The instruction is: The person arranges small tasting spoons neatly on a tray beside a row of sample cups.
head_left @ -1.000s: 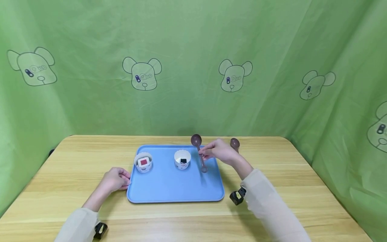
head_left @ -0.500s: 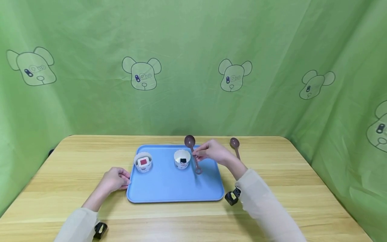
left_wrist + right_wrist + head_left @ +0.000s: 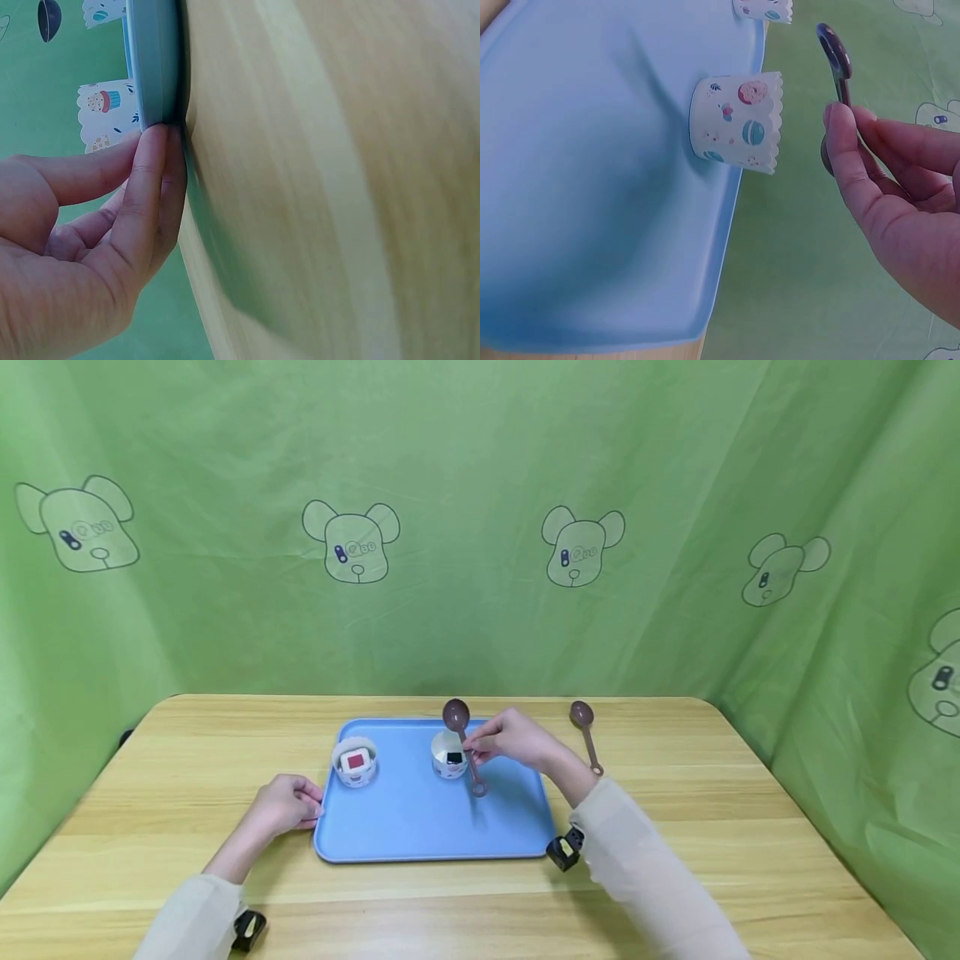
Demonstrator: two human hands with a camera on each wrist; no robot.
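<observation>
My right hand (image 3: pixel 513 739) pinches a brown spoon (image 3: pixel 455 715) by its handle. The spoon is in the air above a white paper baking cup (image 3: pixel 444 770) with a small black-and-white piece inside. In the right wrist view the spoon's ringed handle end (image 3: pixel 835 52) sticks out past the fingertips, apart from the cup (image 3: pixel 735 124). Thumb and fingers of my left hand (image 3: pixel 283 804) pinch the left edge of the blue tray (image 3: pixel 427 831), seen close up at its rim (image 3: pixel 155 60). A second paper cup (image 3: pixel 356 777), holding a white piece with a red square, stands near that edge.
Another brown spoon (image 3: pixel 582 715) lies on the wooden table (image 3: pixel 675 827), right of the tray. A green curtain (image 3: pixel 465 627) with bear-head drawings hangs behind the table and around its sides.
My right hand has carried the spoon leftward, from the tray's right part to over the right-hand cup. My left hand has stayed at the tray edge. The second spoon has come into full view.
</observation>
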